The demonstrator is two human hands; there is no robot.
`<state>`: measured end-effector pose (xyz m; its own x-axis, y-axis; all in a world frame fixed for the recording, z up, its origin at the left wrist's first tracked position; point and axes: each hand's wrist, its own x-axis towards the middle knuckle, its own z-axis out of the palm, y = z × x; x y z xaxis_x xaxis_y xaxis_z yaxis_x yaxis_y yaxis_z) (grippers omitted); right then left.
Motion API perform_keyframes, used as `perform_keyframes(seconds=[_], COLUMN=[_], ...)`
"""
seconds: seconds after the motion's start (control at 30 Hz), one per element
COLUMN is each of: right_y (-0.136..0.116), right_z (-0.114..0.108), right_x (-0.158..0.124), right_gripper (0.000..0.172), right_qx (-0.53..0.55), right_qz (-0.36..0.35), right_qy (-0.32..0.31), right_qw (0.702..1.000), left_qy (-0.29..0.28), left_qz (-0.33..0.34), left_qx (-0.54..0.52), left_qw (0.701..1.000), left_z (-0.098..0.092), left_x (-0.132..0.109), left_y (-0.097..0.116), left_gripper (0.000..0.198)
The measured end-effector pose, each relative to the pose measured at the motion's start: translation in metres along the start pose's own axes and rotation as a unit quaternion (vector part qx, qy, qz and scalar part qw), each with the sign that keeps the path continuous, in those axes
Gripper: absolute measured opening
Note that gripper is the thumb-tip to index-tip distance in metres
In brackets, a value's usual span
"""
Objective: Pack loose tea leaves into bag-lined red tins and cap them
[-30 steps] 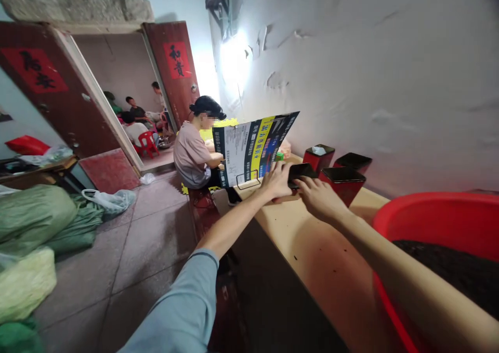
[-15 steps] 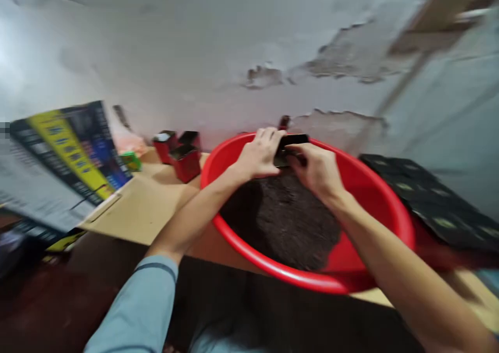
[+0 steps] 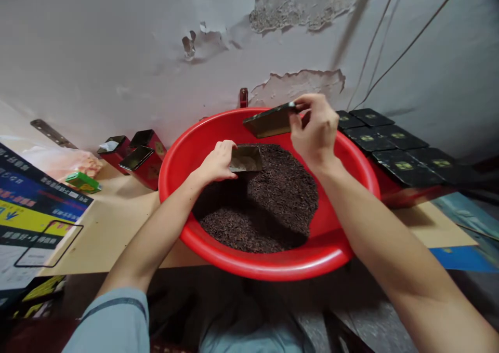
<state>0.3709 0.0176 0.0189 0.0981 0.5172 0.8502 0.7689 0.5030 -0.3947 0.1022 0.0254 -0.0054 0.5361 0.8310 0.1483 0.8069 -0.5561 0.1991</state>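
My left hand (image 3: 217, 161) grips a small rectangular tin (image 3: 247, 159), whose open mouth and pale inside face me. This tin is low over dark, loose tea leaves (image 3: 253, 228) heaped in a big red basin (image 3: 268, 273). Higher and to the right, my right hand (image 3: 316, 129) pinches a flat dark lid (image 3: 271, 121) by its right end. The lid is tilted above the far side of the basin, apart from the tin. My fingers partly hide the tin's left side.
Several red tins (image 3: 146, 168) stand left of the basin, and black-topped tins (image 3: 405, 163) are grouped at right. A green box (image 3: 83, 182) and a printed carton (image 3: 35, 207) are on the left. Behind the table (image 3: 97, 233) rises a peeling wall (image 3: 128, 46).
The lid, close against the tin earlier, is now apart from it. My right hand has lifted away with the lid; my left hand has lowered with the tin. The view has shifted.
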Motion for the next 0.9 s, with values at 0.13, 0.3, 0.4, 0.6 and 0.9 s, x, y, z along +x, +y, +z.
perform_keyframes(seconds=[0.13,0.3,0.4,0.6,0.9], right_y=[0.058,0.047,-0.011,-0.079,-0.068], right_z=[0.016,0.020,0.011,0.059,0.095], right_x=[-0.018,-0.028,-0.023,-0.049,-0.045], right_gripper=[0.036,0.030,0.026,0.017,0.018], right_qx=[-0.022,-0.067,0.011,0.031,0.053], right_qz=[0.231,0.218,0.090,-0.020,0.012], right_qy=[-0.084,-0.148,-0.172,-0.538,-0.597], right_qw=[0.969,0.962,0.981,0.842,0.800], left_qy=[-0.054,-0.112,-0.118,-0.102,-0.104], left_qz=[0.055,0.048,0.046,0.072,0.061], left_qx=[-0.019,-0.028,-0.037,-0.025,-0.047], left_qw=[0.997,0.992,0.991,0.992,0.992], left_z=[-0.003,-0.018,-0.019,-0.014,-0.008], left_x=[-0.005,-0.011,-0.011,-0.008,-0.005], left_y=[-0.012,-0.014,-0.012,-0.005,-0.016], left_gripper=[0.079,0.077,0.077,0.079,0.086])
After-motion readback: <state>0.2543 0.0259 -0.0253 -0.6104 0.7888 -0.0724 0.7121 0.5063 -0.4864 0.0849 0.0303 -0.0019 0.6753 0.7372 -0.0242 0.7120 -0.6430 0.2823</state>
